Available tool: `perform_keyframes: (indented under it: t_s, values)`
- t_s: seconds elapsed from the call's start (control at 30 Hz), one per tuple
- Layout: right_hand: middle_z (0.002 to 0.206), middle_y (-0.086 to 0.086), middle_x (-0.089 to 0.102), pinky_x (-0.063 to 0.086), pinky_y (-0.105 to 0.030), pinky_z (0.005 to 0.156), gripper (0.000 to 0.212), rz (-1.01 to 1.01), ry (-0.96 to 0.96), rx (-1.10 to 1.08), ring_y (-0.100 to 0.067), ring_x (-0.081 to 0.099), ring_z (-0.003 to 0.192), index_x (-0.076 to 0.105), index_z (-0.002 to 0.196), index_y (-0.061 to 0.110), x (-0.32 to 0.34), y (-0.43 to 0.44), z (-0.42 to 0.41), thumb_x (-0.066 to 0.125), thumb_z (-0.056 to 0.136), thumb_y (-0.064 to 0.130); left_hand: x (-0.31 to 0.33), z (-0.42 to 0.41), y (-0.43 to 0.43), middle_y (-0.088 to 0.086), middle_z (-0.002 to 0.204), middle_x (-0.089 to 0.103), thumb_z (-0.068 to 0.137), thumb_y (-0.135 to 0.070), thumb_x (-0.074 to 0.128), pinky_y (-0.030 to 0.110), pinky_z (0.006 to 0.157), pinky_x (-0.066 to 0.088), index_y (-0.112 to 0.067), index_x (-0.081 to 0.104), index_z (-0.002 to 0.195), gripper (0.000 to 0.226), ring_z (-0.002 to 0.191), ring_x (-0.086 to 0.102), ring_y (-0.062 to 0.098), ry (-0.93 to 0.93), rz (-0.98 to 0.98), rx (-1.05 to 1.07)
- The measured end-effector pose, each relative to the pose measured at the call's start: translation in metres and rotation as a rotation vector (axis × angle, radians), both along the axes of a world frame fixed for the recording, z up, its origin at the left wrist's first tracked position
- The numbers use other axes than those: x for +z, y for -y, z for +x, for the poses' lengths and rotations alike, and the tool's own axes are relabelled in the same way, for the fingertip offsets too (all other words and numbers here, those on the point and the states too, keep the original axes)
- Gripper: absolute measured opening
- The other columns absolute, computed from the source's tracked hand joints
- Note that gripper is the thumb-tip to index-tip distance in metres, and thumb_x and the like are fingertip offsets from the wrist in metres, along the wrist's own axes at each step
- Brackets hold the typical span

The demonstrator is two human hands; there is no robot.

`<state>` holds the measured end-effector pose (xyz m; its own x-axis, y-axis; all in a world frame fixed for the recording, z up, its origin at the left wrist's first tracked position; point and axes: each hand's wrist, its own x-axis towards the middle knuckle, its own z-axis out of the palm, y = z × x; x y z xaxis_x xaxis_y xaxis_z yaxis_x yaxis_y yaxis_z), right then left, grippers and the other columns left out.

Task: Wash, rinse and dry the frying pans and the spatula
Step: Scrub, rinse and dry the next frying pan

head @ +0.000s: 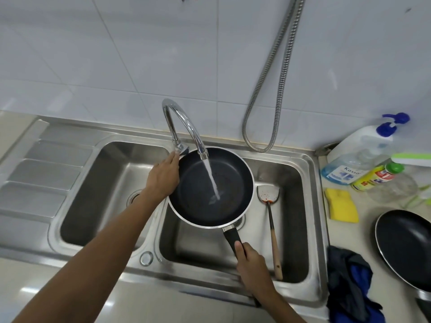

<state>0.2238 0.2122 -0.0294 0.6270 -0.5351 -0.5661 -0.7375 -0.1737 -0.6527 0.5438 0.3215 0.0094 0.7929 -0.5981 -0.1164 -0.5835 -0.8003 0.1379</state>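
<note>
A dark non-stick frying pan (198, 190) with a silver rim is held over the right basin, and tap water streams from the curved faucet (184, 122) into it. My right hand (250, 264) grips the pan's black handle. My left hand (164, 176) lies along the pan's left rim, its fingertips reaching to the tap lever (181, 149). A metal spatula (268, 193) with a wooden handle and red stains lies in the right basin, beside the pan. A second dark frying pan (405, 245) rests on the counter at the right.
The steel double sink (312, 183) has a left basin and a ribbed drainboard (39, 173). On the right counter lie a yellow sponge (341, 205), a blue-and-dark cloth (349, 283) and several soap bottles (363, 164). A metal hose (272, 94) hangs from the tiled wall.
</note>
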Motion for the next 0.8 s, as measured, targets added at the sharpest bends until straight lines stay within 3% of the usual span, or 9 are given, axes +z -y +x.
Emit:
perform_keyframes:
  t_s: [0.13, 0.23, 0.43, 0.57, 0.7, 0.8]
  values:
    - [0.070, 0.004, 0.058, 0.041, -0.027, 0.063, 0.035, 0.011, 0.001, 0.015, -0.014, 0.056, 0.068, 0.053, 0.081, 0.026, 0.005, 0.000, 0.000, 0.037, 0.105, 0.046, 0.000, -0.002, -0.002, 0.014, 0.154, 0.046, 0.104, -0.015, 0.046, 0.050, 0.108, 0.044, -0.007, 0.045, 0.148, 0.045, 0.134, 0.051, 0.037, -0.016, -0.120, 0.045]
    - [0.073, 0.004, 0.061, 0.044, -0.025, 0.064, 0.036, 0.016, -0.005, 0.017, -0.014, 0.059, 0.070, 0.056, 0.086, 0.025, 0.003, 0.000, 0.002, 0.037, 0.105, 0.047, 0.006, 0.004, -0.003, 0.013, 0.139, 0.059, 0.101, -0.013, 0.053, 0.049, 0.096, 0.050, -0.009, 0.056, 0.137, 0.037, 0.119, 0.061, 0.039, 0.012, -0.156, 0.050]
    - [0.073, 0.004, 0.061, 0.045, -0.028, 0.066, 0.036, 0.002, -0.013, 0.028, -0.015, 0.060, 0.071, 0.056, 0.086, 0.024, 0.000, 0.001, 0.000, 0.037, 0.105, 0.047, 0.021, 0.017, -0.005, 0.010, 0.123, 0.063, 0.095, -0.021, 0.066, 0.048, 0.078, 0.054, -0.011, 0.064, 0.125, 0.032, 0.108, 0.064, 0.036, 0.050, -0.119, 0.020]
    - [0.073, 0.008, 0.059, 0.043, -0.016, 0.061, 0.034, -0.003, -0.017, 0.037, -0.010, 0.059, 0.069, 0.057, 0.092, 0.022, 0.002, 0.002, 0.001, 0.037, 0.106, 0.045, 0.034, 0.031, -0.005, 0.007, 0.120, 0.064, 0.082, -0.030, 0.082, 0.048, 0.077, 0.054, -0.014, 0.067, 0.120, 0.044, 0.107, 0.064, 0.033, 0.113, -0.059, -0.033]
    - [0.076, 0.003, 0.064, 0.050, -0.030, 0.069, 0.037, -0.007, -0.032, 0.037, -0.015, 0.063, 0.072, 0.059, 0.092, 0.024, -0.003, 0.003, 0.001, 0.036, 0.105, 0.050, 0.044, 0.043, -0.005, 0.007, 0.117, 0.066, 0.069, -0.039, 0.091, 0.048, 0.078, 0.055, -0.014, 0.070, 0.115, 0.057, 0.106, 0.065, 0.032, 0.157, -0.017, -0.057]
    - [0.078, 0.003, 0.065, 0.050, -0.031, 0.071, 0.037, -0.017, -0.030, 0.044, -0.016, 0.063, 0.074, 0.059, 0.093, 0.023, -0.003, 0.003, 0.000, 0.036, 0.104, 0.050, 0.051, 0.048, -0.004, 0.007, 0.116, 0.067, 0.064, -0.045, 0.092, 0.047, 0.080, 0.055, -0.015, 0.070, 0.113, 0.061, 0.105, 0.065, 0.032, 0.183, 0.000, -0.069]
